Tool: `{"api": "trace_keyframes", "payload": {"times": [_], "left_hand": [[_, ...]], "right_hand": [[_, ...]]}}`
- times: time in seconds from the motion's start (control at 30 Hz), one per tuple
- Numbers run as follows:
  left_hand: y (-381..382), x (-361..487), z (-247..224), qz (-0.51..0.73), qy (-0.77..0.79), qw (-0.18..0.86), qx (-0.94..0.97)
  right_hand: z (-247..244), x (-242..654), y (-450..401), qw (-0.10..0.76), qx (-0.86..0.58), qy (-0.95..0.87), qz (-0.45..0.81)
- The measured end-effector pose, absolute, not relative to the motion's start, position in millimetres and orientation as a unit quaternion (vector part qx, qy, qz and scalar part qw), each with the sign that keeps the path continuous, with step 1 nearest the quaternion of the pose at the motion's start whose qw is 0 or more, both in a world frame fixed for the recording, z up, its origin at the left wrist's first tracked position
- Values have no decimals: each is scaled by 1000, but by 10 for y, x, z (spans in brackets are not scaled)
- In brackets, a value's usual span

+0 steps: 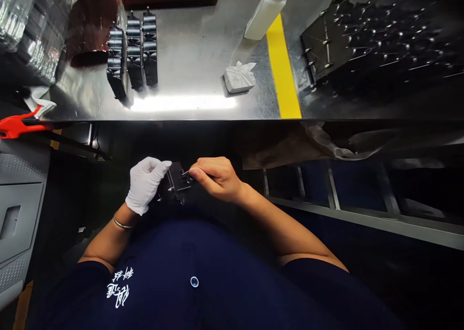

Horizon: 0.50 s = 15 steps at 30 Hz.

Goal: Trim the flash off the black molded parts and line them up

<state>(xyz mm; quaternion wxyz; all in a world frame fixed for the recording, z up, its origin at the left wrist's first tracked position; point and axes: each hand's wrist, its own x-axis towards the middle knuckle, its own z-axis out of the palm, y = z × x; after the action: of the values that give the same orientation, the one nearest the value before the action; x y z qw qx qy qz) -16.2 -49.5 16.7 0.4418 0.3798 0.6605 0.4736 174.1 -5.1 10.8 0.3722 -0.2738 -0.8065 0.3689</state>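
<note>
My left hand (pixel 146 182), in a white glove, grips a small black part with metal pins (pixel 178 178) by its left side. The part is held in the air in front of my body, below the table's edge. My bare right hand (pixel 219 178) is closed in a pinch at the part's right side. Between thumb and forefinger sits a thin metal piece (pixel 186 172) whose tip reaches the part; its exact kind is too small to make out.
On the metal table (pixel 192 54) stand several ribbed black parts (pixel 133 50), a folded white cloth (pixel 239 77) and a white bottle (pixel 266 13). Black parts with metal pins (pixel 384 35) are stacked at right. A red air gun (pixel 18 125) hangs by the left edge.
</note>
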Motion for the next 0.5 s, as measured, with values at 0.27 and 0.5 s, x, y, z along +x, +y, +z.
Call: {"api": "trace_keyframes", "payload": {"times": [0.27, 0.5], "left_hand": [[-510, -147, 157, 475, 660, 437, 383], [-516, -181, 175, 471, 625, 448, 432]], "right_hand": [[136, 1753, -22, 341, -265, -813, 390], [187, 1912, 74, 218, -136, -760, 597]]}}
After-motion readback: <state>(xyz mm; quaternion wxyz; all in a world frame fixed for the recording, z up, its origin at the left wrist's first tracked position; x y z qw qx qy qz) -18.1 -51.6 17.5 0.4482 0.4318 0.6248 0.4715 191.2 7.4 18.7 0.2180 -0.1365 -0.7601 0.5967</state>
